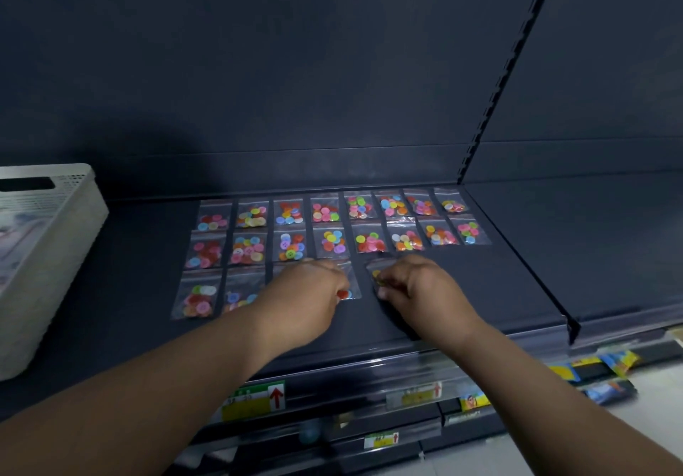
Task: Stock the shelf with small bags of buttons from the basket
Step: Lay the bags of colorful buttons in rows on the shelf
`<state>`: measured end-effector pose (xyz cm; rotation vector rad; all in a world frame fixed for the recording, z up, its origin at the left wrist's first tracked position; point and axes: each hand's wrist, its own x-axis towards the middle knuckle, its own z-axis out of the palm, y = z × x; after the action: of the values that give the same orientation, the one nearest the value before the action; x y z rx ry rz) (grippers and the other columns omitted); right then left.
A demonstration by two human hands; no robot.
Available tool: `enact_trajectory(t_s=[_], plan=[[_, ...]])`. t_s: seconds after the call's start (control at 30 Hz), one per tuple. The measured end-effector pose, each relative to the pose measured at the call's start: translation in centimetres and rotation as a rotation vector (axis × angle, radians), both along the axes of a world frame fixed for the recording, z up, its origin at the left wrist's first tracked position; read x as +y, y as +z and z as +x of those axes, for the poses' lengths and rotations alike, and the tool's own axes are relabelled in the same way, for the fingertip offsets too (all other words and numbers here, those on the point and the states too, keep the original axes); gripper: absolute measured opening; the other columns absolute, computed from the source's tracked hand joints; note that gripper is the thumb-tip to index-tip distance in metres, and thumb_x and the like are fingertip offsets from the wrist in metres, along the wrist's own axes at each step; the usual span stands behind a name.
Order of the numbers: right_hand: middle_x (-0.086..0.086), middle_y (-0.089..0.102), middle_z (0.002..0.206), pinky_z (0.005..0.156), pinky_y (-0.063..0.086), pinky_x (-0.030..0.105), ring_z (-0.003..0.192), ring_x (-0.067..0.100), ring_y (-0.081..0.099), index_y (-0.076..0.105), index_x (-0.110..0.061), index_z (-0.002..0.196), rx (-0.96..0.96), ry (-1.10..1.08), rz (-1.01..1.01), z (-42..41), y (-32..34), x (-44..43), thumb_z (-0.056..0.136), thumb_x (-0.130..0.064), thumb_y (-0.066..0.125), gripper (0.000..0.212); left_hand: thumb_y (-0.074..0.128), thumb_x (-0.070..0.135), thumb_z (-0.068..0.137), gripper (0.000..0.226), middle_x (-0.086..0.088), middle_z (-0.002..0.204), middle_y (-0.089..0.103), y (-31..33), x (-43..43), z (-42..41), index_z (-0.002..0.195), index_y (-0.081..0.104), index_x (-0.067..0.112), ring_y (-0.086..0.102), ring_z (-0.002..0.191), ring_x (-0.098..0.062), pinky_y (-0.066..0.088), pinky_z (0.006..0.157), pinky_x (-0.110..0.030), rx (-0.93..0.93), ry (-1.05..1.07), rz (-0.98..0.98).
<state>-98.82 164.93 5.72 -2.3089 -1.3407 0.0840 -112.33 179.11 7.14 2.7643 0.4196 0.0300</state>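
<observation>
The left hand point(310, 290) lies knuckles up, fingers curled down onto a clear bag with a red button point(347, 293) in the front row, holding it against the dark shelf point(480, 290). Just beside it, the right hand point(417, 283) curls its fingers around the near edge of the end bag point(375, 266), which lies flat at the right end of that same row. Neither bag shows a brand or label. Behind the hands lie a middle row point(332, 241) of eight small bags of mixed coloured buttons and a back row point(325, 211) of eight more. Two further front bags point(197, 298) lie to the left of the left arm; the hands hide part of this row, so its full count cannot be told. A white perforated basket point(44, 253) stands at the shelf's far left, well apart from the bags. Below, three price tags point(275, 396) on the shelf edges each carry a red upward arrow; their print is too blurred to read.
</observation>
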Motion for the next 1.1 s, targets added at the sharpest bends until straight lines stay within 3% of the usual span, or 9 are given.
enact_trajectory(t_s=[0.23,0.6,0.7,0.87,1.0,1.1], plan=[[0.005,0.06,0.099,0.082,0.046,0.026,0.094,0.02,0.056,0.071,-0.011,0.1,0.001,0.018,-0.005,-0.2,0.3,0.8,0.086,-0.022,0.066,0.019,0.047,0.012,0.093,0.026,0.001,0.125,0.058,0.2,-0.1,0.1,0.112,0.066,0.015,0.05,0.116,-0.016,0.04,0.1,-0.031,-0.002,-0.034,0.004],[0.001,0.059,0.104,0.079,0.039,0.019,0.101,0.018,0.054,0.067,-0.014,0.109,-0.031,0.027,-0.004,-0.8,2.3,2.2,0.087,-0.022,0.064,0.024,0.051,0.02,0.093,0.03,0.006,0.128,0.053,1.2,1.2,-1.3,0.122,0.06,0.019,0.046,0.12,-0.014,0.036,0.104,-0.025,-0.12,-0.008,-0.04],[0.003,0.061,0.104,0.079,0.039,0.02,0.1,0.021,0.055,0.067,-0.014,0.109,-0.085,0.104,0.038,-2.0,3.9,4.4,0.087,-0.019,0.063,0.023,0.054,0.027,0.093,0.038,0.007,0.135,0.049,2.8,2.8,-2.7,0.131,0.054,0.022,0.041,0.125,-0.011,0.029,0.106,-0.02,-0.215,0.059,0.01],[0.008,0.062,0.113,0.093,0.044,0.032,0.107,0.029,0.054,0.063,-0.013,0.118,-0.162,0.3,0.062,-6.0,6.2,10.0,0.084,-0.018,0.064,0.034,0.057,0.031,0.086,0.036,-0.004,0.121,0.06,5.1,7.1,-7.3,0.116,0.062,0.013,0.055,0.113,-0.026,0.042,0.098,-0.033,-0.254,0.172,0.158],[0.003,0.052,0.129,0.102,0.034,0.028,0.117,0.024,0.046,0.054,-0.018,0.131,-0.193,0.45,0.037,-9.9,7.6,14.4,0.087,-0.025,0.062,0.045,0.06,0.028,0.071,0.039,-0.012,0.106,0.068,6.3,10.4,-12.7,0.104,0.069,0.01,0.064,0.096,-0.033,0.05,0.089,-0.039,-0.255,0.353,0.207],[0.0,0.047,0.134,0.104,0.035,0.029,0.12,0.022,0.042,0.05,-0.02,0.134,-0.197,0.557,0.049,-12.7,8.4,17.8,0.089,-0.028,0.06,0.047,0.064,0.029,0.077,0.038,-0.013,0.112,0.066,7.0,12.9,-17.1,0.109,0.068,0.009,0.063,0.102,-0.032,0.046,0.093,-0.036,-0.248,0.481,0.24]])
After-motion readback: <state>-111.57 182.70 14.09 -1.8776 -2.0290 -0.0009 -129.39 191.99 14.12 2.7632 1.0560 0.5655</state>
